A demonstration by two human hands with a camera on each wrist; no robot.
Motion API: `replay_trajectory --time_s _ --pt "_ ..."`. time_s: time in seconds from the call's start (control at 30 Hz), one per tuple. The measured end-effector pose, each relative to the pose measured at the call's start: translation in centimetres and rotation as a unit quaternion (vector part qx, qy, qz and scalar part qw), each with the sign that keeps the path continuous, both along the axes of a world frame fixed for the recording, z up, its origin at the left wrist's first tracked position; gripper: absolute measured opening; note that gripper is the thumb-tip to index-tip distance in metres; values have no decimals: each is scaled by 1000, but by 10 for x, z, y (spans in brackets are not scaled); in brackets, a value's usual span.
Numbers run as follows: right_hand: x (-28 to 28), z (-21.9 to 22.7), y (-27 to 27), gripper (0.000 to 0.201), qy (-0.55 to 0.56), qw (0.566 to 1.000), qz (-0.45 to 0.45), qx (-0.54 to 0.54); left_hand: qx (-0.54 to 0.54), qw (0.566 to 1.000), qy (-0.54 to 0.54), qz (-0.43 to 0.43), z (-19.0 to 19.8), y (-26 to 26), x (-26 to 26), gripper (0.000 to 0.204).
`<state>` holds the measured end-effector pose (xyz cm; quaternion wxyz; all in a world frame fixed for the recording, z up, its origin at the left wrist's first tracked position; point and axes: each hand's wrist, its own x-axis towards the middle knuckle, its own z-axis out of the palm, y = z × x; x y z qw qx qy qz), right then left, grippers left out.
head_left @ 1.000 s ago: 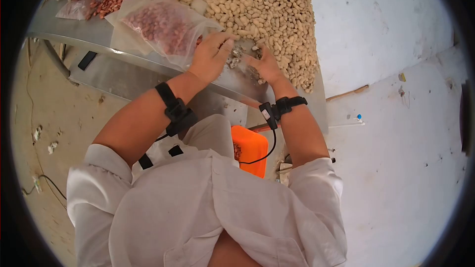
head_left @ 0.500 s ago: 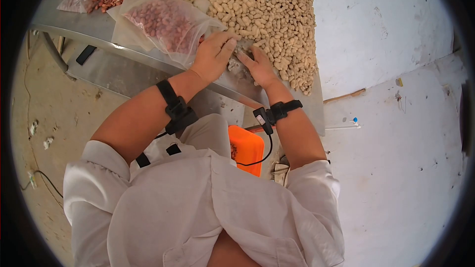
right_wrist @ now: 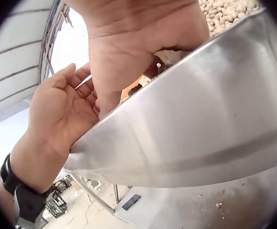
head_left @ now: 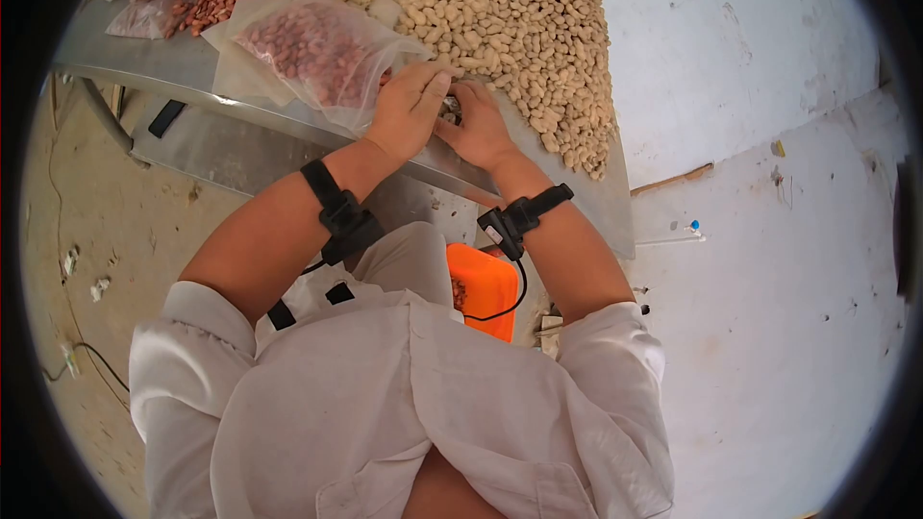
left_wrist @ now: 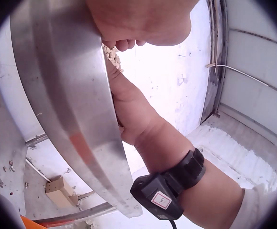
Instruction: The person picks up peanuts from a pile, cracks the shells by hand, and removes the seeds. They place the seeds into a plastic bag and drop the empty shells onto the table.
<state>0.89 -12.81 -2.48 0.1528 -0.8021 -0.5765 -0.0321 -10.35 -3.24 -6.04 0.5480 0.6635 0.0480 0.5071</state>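
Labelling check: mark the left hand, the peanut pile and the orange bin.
left hand point(head_left: 411, 113), head view, back of the hand.
peanut pile point(head_left: 519, 10), head view, middle of the heap.
orange bin point(head_left: 486, 290), head view, top face.

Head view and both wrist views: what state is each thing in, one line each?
left hand: open, fingers straight, cupped at the table edge
right hand: open, against the left hand
unshelled peanuts: loose heap on the table
clear bag: lying flat, part filled with red kernels
steel table: rim under both hands
orange container: below the table, contents unclear
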Motion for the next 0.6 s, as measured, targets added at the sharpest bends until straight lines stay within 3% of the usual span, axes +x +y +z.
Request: replay_trajectory --time_s 0.07,0.17,0.37,0.6 --pt "6 -14 -1 59 -49 996 21 69 22 1000 -4 -4 -1 2 0 27" --pt "12 -22 1 47 -129 987 52 78 26 1000 -11 -7 -2 3 1 27" --pt "12 -14 -3 26 -45 993 71 86 25 1000 -3 0 -5 4 4 27" --pt "15 -12 -23 17 -47 989 66 121 31 999 -6 -8 -7 4 5 29"
